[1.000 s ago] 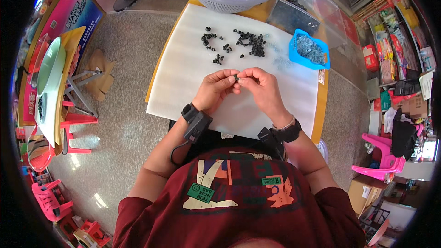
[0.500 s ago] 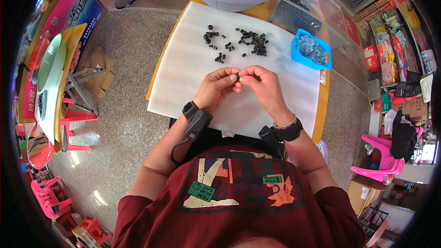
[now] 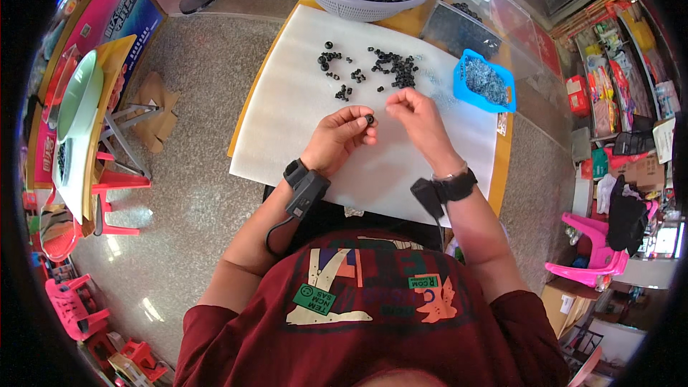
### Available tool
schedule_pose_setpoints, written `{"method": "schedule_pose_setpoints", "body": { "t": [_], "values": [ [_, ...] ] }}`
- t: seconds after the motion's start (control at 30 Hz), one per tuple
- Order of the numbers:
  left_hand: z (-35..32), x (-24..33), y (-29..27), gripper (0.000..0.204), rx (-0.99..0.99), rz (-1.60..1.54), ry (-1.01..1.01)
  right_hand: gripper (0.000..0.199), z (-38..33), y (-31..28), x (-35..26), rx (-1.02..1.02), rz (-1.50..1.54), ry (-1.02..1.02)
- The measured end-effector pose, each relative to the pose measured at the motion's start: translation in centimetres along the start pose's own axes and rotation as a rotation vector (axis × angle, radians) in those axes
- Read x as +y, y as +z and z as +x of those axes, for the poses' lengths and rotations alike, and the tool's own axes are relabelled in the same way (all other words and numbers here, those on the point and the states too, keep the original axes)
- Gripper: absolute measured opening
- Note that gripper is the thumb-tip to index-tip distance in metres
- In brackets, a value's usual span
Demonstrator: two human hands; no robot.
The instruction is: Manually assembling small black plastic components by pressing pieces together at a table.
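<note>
My left hand [image 3: 335, 135] pinches a small black ring-shaped part [image 3: 370, 120] between thumb and fingertips, above a white sheet [image 3: 276, 140]. To its right, my right hand [image 3: 421, 125] is apart from it, with thumb and fingers closed together; anything between them is too small to make out. Beyond the hands lies a loose pile of small black parts [image 3: 395, 66]. Smaller groups of black parts [image 3: 344, 92] are scattered to its left. A blue basket [image 3: 481, 102] at the right holds many small clear pieces [image 3: 486, 80].
A grey plastic colander [image 3: 344, 7] heaped with black parts stands at the table's far edge. Beside it is a clear-sided box [image 3: 462, 27] with dark contents. Wooden table edges [image 3: 504, 172] show around the sheet. A pink chair [image 3: 591, 251] stands off to the right.
My right hand has drawn away from the left, moving right and slightly farther off. The left hand stays in place, and the black part in it now shows more plainly.
</note>
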State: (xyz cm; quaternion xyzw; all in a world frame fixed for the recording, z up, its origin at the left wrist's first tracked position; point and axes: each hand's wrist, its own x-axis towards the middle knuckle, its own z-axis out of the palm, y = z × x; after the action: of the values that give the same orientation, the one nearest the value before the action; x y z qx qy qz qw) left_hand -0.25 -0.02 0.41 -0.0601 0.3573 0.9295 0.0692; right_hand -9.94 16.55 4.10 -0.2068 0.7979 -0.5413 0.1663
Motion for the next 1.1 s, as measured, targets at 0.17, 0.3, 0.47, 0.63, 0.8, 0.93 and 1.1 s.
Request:
{"method": "schedule_pose_setpoints", "body": {
  "t": [0.17, 0.3, 0.47, 0.63, 0.8, 0.93, 1.1],
  "values": [
    [0.0, 0.1, 0.0, 0.023, 0.01, -0.048, 0.018, 0.006, 2.9, 0.7, 1.2, 0.162, -0.555, -0.401],
    [0.0, -0.1, -0.2, 0.023, 0.006, -0.065, 0.006, 0.006, 3.6, 1.3, 1.4, 0.136, -0.736, -0.516],
    [0.0, -0.1, -0.3, 0.021, 0.009, -0.103, 0.008, 0.005, 2.4, 0.9, -0.6, 0.073, -0.442, -0.33],
    [0.2, 0.0, -0.3, 0.02, -0.002, -0.124, 0.03, 0.008, -0.7, 1.0, -3.3, -0.036, -0.192, -0.247],
    [0.1, 0.1, -0.1, 0.022, -0.01, -0.069, 0.023, 0.009, -1.8, 1.8, -3.1, 0.006, -0.301, -0.486],
    [0.0, -0.1, -0.3, 0.023, 0.001, -0.055, 0.032, 0.008, -2.4, 2.1, -3.7, 0.021, -0.306, -0.489],
    [0.0, -0.1, 0.0, 0.022, 0.009, -0.067, 0.046, 0.008, -3.1, 2.1, -4.2, 0.03, -0.171, -0.319]
  ]
}}
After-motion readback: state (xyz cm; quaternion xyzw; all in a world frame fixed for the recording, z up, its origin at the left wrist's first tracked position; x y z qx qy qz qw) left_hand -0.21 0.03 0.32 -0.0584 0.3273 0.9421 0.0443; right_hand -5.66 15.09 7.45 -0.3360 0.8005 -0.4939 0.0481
